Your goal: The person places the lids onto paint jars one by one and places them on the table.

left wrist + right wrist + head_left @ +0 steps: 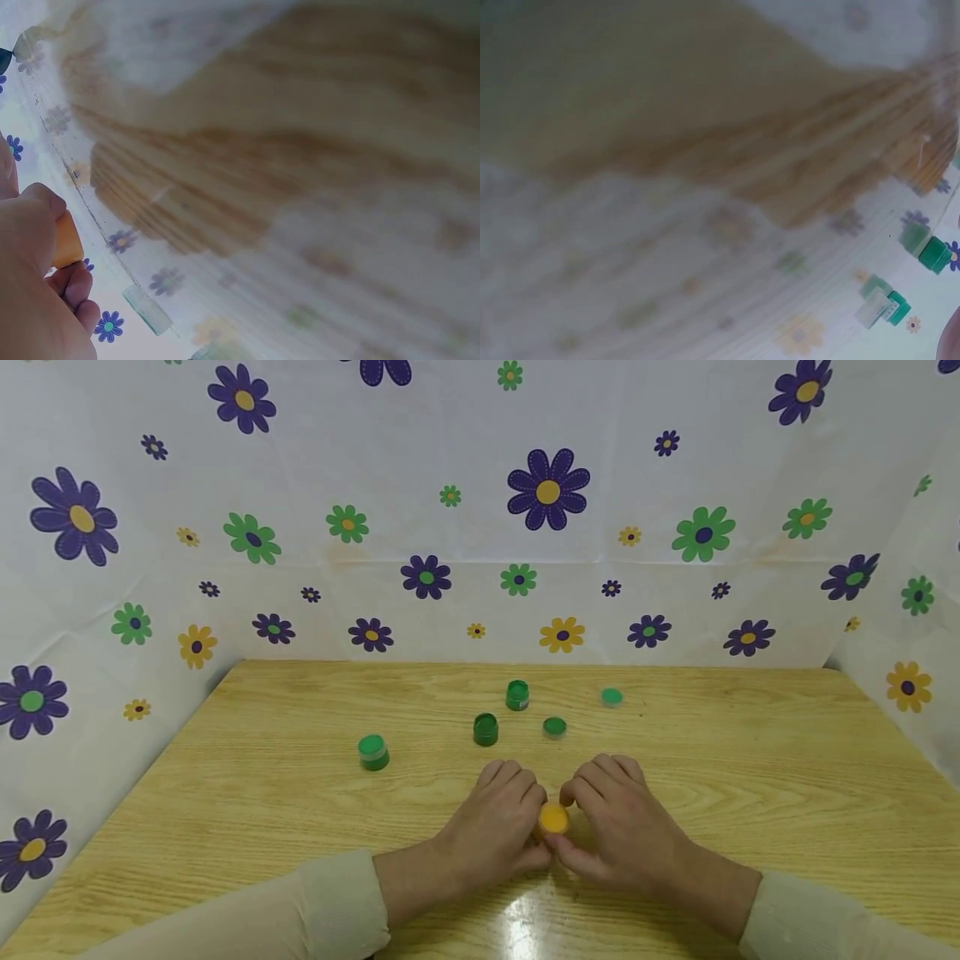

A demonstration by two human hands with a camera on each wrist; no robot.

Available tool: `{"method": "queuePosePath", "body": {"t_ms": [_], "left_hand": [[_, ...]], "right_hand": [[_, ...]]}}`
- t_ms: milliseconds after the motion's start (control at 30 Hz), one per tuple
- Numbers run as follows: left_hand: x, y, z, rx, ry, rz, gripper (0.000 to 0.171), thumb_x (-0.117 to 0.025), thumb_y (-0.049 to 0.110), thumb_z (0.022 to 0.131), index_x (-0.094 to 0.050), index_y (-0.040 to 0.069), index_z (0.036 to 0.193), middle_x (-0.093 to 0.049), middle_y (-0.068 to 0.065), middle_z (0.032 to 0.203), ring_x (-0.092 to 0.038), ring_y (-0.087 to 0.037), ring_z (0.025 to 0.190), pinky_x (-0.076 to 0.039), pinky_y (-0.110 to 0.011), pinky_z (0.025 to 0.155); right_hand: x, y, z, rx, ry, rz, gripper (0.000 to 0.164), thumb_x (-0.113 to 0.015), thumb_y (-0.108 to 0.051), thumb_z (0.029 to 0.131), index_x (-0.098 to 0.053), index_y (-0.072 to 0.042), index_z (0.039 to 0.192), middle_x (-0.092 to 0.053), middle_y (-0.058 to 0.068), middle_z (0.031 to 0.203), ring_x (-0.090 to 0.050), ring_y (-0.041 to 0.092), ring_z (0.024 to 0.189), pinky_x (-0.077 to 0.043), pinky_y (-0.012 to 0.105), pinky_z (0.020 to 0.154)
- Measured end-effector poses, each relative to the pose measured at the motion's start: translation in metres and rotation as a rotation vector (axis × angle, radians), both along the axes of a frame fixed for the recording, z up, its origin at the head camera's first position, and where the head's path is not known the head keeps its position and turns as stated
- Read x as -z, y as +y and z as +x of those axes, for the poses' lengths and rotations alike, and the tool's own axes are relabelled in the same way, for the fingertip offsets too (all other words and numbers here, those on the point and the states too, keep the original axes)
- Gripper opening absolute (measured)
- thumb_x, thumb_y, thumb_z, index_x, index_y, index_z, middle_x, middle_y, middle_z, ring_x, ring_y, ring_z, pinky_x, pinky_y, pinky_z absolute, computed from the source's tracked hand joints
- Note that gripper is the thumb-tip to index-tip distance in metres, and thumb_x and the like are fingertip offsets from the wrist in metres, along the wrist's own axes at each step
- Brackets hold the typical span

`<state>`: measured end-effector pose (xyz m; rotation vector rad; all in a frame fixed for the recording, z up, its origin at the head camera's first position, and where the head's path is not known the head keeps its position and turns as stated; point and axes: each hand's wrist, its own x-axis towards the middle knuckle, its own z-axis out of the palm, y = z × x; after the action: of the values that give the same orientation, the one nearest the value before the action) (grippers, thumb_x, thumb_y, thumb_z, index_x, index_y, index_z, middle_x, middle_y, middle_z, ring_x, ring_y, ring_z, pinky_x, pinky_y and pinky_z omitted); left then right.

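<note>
Both hands meet over the table around a small orange paint jar [554, 819], whose round top faces up. My left hand [495, 822] grips it from the left, fingers curled. On the other side, my right hand [626, 827] pinches it, thumb at the near edge and bent index finger at the far edge. In the left wrist view the jar's orange side [67, 241] shows between thumb and fingers of the left hand [30, 255]. Only a sliver of the right hand [950, 337] enters the right wrist view.
Beyond the hands stand two uncovered green paint jars, one dark [486, 732] and one farther back [517, 697]. Two loose lids, a dark green one [555, 727] and a lighter one [611, 697], lie right of them. A lidded green jar [373, 753] stands at left.
</note>
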<state>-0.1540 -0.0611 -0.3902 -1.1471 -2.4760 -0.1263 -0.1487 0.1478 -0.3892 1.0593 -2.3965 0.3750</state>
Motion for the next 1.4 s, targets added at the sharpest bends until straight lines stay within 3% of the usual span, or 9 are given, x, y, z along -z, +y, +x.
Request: {"method": "queuePosePath", "body": {"t_ms": [433, 733, 1167, 1400], "left_hand": [[0.0007, 0.0012, -0.0007, 0.011, 0.026, 0.036, 0.030, -0.075, 0.042, 0.079, -0.062, 0.015, 0.085, -0.054, 0.006, 0.078, -0.044, -0.013, 0.078, -0.034, -0.027, 0.077], [-0.0006, 0.0004, -0.0006, 0.005, -0.002, 0.019, 0.029, -0.073, 0.041, 0.080, -0.060, 0.015, 0.084, -0.053, 0.006, 0.079, -0.044, -0.012, 0.079, -0.033, -0.026, 0.078], [-0.0022, -0.0007, 0.0004, 0.018, 0.009, -0.003, 0.034, -0.077, 0.042, 0.077, -0.062, 0.014, 0.087, -0.058, 0.005, 0.085, -0.045, -0.012, 0.081, -0.035, -0.026, 0.079], [-0.0019, -0.0005, 0.0009, 0.017, -0.007, -0.007, 0.035, -0.075, 0.045, 0.080, -0.063, 0.014, 0.089, -0.057, 0.005, 0.085, -0.046, -0.013, 0.083, -0.035, -0.027, 0.080]], "right_hand": [[0.0000, 0.0007, -0.0014, -0.061, 0.005, -0.050, 0.032, -0.072, -0.031, 0.072, -0.065, -0.015, 0.098, -0.058, -0.005, 0.096, -0.048, 0.013, 0.091, -0.034, 0.037, 0.083], [0.0006, 0.0005, -0.0020, -0.061, 0.017, -0.053, 0.029, -0.072, -0.034, 0.075, -0.063, -0.015, 0.095, -0.057, -0.005, 0.092, -0.047, 0.013, 0.088, -0.036, 0.036, 0.083], [0.0006, 0.0007, -0.0008, -0.029, 0.000, -0.022, 0.030, -0.066, -0.045, 0.087, -0.062, -0.016, 0.092, -0.056, -0.005, 0.089, -0.046, 0.012, 0.088, -0.038, 0.038, 0.086], [0.0004, -0.0002, -0.0007, -0.040, -0.001, -0.013, 0.032, -0.070, -0.040, 0.080, -0.064, -0.015, 0.098, -0.056, -0.006, 0.092, -0.046, 0.012, 0.090, -0.037, 0.037, 0.086]]}}
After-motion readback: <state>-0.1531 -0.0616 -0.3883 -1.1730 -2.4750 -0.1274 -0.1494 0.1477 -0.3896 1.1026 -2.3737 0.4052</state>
